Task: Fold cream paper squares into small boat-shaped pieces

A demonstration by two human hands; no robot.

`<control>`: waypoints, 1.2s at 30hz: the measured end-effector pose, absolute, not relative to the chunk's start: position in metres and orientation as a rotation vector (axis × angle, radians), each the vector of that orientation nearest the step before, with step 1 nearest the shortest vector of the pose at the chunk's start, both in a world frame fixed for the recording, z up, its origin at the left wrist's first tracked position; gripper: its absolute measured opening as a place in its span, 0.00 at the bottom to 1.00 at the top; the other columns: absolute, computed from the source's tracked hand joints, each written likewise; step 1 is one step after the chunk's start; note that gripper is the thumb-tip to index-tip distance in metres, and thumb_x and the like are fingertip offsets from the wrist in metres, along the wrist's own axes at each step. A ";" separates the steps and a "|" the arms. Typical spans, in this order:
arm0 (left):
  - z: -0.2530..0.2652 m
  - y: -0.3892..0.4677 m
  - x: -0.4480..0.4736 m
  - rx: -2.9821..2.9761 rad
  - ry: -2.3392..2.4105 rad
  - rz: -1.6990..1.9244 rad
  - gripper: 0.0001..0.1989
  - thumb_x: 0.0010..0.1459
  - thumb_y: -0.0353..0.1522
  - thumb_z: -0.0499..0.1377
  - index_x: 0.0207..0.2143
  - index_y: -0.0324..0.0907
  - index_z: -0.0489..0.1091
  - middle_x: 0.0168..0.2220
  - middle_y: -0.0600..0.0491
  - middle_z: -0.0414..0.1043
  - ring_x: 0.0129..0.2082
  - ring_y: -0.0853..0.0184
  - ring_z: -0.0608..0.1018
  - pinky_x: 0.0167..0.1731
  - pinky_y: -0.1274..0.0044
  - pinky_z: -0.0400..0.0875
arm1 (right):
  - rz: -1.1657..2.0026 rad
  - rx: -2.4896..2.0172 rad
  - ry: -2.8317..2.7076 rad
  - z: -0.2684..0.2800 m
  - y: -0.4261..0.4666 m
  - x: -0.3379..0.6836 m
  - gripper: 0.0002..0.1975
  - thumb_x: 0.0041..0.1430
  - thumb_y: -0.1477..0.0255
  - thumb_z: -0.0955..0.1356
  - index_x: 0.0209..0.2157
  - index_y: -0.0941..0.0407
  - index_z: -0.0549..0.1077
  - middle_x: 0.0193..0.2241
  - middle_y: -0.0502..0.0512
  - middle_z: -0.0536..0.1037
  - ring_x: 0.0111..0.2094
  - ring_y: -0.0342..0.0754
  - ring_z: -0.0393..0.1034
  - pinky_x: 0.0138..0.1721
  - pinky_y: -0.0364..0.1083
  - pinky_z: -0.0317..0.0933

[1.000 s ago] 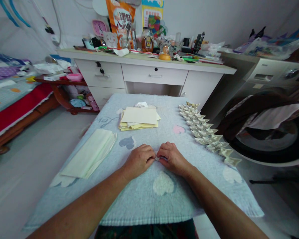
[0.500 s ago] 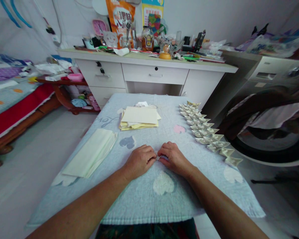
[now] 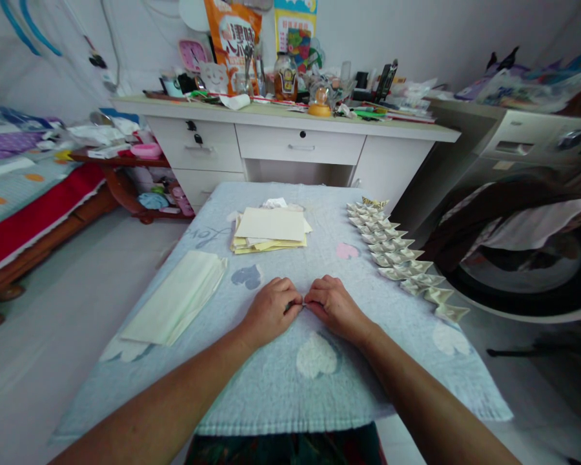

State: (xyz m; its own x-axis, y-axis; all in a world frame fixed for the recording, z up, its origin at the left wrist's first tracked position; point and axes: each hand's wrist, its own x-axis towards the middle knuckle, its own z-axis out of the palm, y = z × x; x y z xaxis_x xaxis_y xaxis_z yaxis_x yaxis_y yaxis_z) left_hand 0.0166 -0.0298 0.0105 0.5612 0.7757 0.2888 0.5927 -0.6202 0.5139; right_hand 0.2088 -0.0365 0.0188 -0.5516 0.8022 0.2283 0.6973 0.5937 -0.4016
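Observation:
My left hand [image 3: 275,311] and my right hand [image 3: 336,307] meet over the middle of the cloth-covered table, fingertips almost touching. Both are closed in a pinch on a small pale piece of paper [image 3: 304,306], mostly hidden by the fingers. To the right stands a slanting row of folded paper boats [image 3: 397,255], several of them nested close together. Beyond the hands lies a stack of cream and yellow paper sheets [image 3: 271,225]. A pile of long pale green paper sheets [image 3: 177,297] rests left of my left hand.
A light blue cloth [image 3: 266,387] with heart patterns covers the table. Behind it stands a white desk [image 3: 300,139] crowded with jars and packets. A washing machine [image 3: 523,148] with laundry hanging from its door is at the right, and a bed [image 3: 39,187] at the left.
My fingertips have shifted slightly around the small paper, and less of it shows between them now. The stacks and the paper boats stay where they were.

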 end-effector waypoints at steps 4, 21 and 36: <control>0.011 -0.028 0.017 2.404 1.138 0.706 0.04 0.56 0.29 0.58 0.29 0.42 0.72 0.32 0.52 0.68 0.37 0.64 0.70 0.40 0.72 0.64 | 0.529 -1.222 -2.314 0.019 -0.035 0.210 0.03 0.56 0.78 0.69 0.32 0.56 0.74 0.29 0.50 0.74 0.34 0.45 0.64 0.39 0.45 0.53; 0.012 -0.028 0.018 2.374 1.166 0.701 0.04 0.55 0.29 0.58 0.27 0.42 0.71 0.31 0.53 0.68 0.36 0.64 0.70 0.39 0.72 0.63 | 0.422 -1.375 -2.384 0.021 -0.035 0.204 0.04 0.58 0.77 0.68 0.30 0.56 0.75 0.31 0.52 0.72 0.36 0.46 0.61 0.38 0.46 0.49; 0.012 -0.028 0.022 2.393 1.367 0.606 0.07 0.57 0.32 0.56 0.27 0.43 0.71 0.31 0.53 0.69 0.38 0.62 0.70 0.40 0.69 0.58 | 0.599 -1.525 -2.232 0.023 -0.033 0.203 0.04 0.57 0.76 0.67 0.29 0.57 0.74 0.29 0.52 0.74 0.35 0.47 0.64 0.38 0.46 0.50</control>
State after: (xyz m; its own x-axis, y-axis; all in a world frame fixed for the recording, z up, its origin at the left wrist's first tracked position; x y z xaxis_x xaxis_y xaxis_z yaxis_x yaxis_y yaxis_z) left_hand 0.0218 -0.0278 0.0119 0.4526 0.8683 0.2028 0.7334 -0.4919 0.4692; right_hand 0.2028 -0.0325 0.0233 -0.3456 0.9363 0.0629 0.7788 0.3236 -0.5373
